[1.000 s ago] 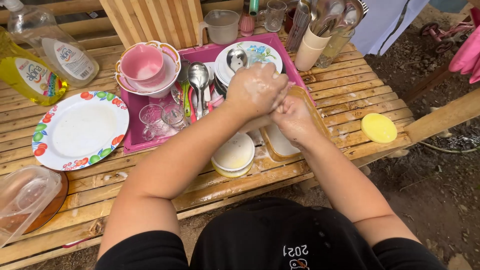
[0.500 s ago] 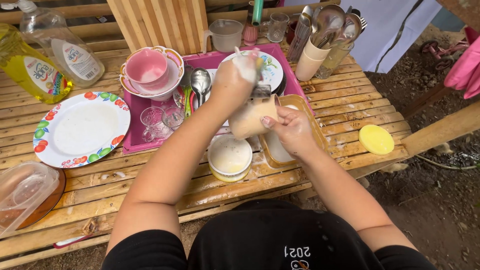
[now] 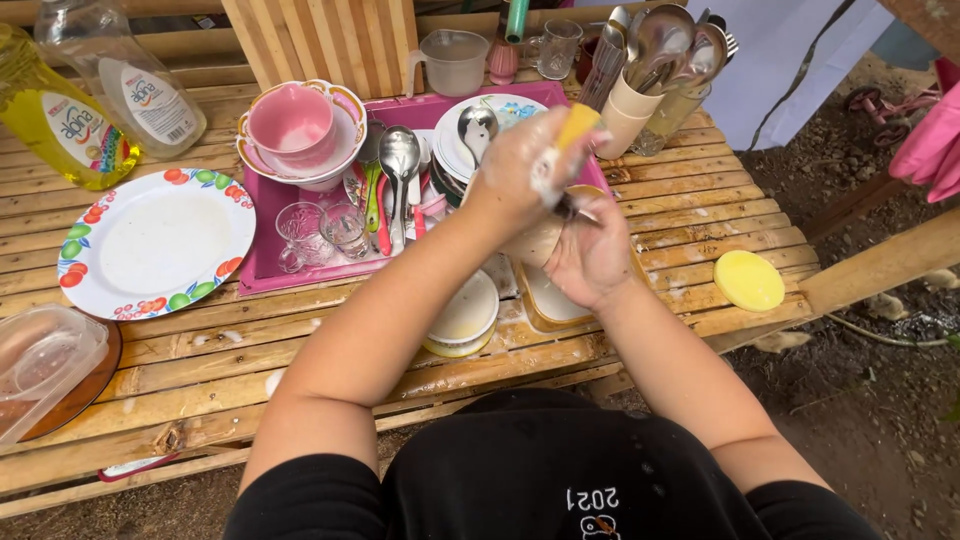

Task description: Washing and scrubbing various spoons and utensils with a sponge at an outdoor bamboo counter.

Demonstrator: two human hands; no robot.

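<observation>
Current state. The left hand [image 3: 520, 165] is coated in suds, its fingers closed around a yellow sponge [image 3: 577, 124]. The right hand [image 3: 590, 255] has its fingers wrapped around a beige cup [image 3: 535, 240], held in the air above the rectangular container [image 3: 548, 300] at the front edge of the slatted wooden counter [image 3: 300, 350]. The sponge sits at the cup's upper side; whether it presses on the cup cannot be told.

Hazards (judged).
- Slip: both hands and the cup look soapy. A loosened grip would likely drop the cup onto the container or past the counter edge to the dirt.
- Knock: the left forearm passes directly over the stacked bowls [image 3: 462, 318]; a lowered arm could push them off the front edge.
- Tip: the two drinking glasses [image 3: 322, 232] stand at the near rim of the pink tray [image 3: 262, 270] and could topple if the tray is bumped.
- Spill: the utensil holder [image 3: 628, 110] is crowded and tall, just beyond the left hand.

Inventory.
- Dish-soap bottles: two, one yellow [image 3: 55, 120], one clear [image 3: 125, 85].
- Fruit-pattern plate [image 3: 155, 245]: one.
- Pink bowl [image 3: 292, 120]: one, nested in a patterned bowl.
- Drinking glasses: two.
- Loose yellow sponge pad [image 3: 748, 280]: one.
- Clear plastic container [image 3: 45, 365]: one.
- Spoons in the tray: at least three; the exact count is obscured.
</observation>
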